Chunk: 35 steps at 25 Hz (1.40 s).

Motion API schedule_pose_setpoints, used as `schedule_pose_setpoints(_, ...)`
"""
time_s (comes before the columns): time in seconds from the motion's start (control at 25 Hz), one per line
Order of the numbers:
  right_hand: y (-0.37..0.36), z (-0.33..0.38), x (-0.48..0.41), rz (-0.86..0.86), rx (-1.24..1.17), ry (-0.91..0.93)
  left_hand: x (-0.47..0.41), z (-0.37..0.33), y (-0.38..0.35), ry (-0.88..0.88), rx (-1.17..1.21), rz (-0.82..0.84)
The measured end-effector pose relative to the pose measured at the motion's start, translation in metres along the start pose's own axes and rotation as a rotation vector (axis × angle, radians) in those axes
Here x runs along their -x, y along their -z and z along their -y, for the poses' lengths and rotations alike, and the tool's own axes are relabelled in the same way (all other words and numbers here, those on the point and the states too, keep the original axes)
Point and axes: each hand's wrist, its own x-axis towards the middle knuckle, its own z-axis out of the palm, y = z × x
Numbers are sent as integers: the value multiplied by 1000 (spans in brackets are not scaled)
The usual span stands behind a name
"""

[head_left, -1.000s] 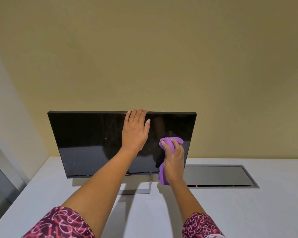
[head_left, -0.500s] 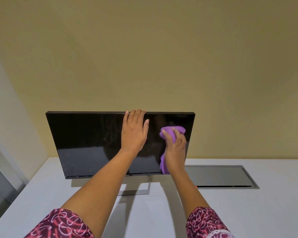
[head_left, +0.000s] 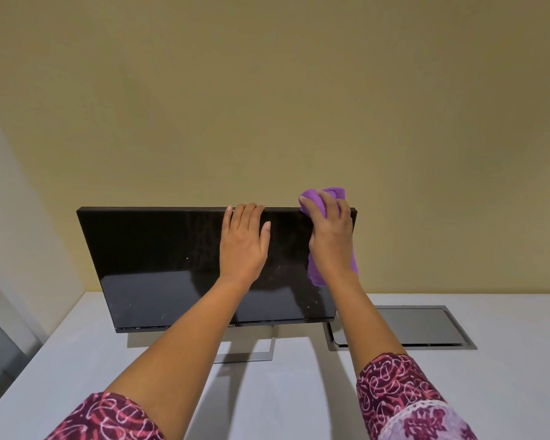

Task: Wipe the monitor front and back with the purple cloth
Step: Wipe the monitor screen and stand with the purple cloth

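**Right hand reaches the monitor's top edge**

The right hand, gripping the purple cloth, has climbed from mid-screen to the monitor's top right corner (cloth bunched over the rim, possibly touching the back). The left hand stays flat and open, fingers hooked over the top edge, steadying it. Front wiping looks unfinished: specks remain on the left.

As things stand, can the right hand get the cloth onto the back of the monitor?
Probably yes. The right hand already holds the purple cloth at the monitor top right corner, cloth bunched over the top edge. The wall stands behind; how much gap it leaves cannot be told. The left hand steadies the top edge.
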Motion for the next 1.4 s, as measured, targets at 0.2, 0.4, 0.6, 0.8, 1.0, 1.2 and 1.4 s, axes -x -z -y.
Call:
schedule_pose_setpoints(0.2, -2, -33, 8, -71, -50, -321, 0, 0, -2, -14, -31, 9)
schedule_pose_setpoints(0.4, -6, -25, 9, -161, -230, -582, -2, -1, -3, 6, 21, -22)
schedule_pose_setpoints(0.6, -11, -31, 57, 67, -366, -921, -2, -2, -3, 15, 37, -13)
schedule_pose_setpoints(0.8, 1, -29, 38, 36, -410, -889, 0, -2, -2, 17, 48, -18)
schedule_pose_setpoints(1.0, 1, -14, 5, -150, -270, -642, 0, -2, -3, 4, 51, -49)
schedule_pose_setpoints(1.2, -24, -18, 55, -87, -210, -660, -2, -2, -4, 13, 44, -24)
schedule_pose_setpoints(1.4, -18, -15, 70, 15, -243, -801, -2, -1, -2, 9, 47, -16)
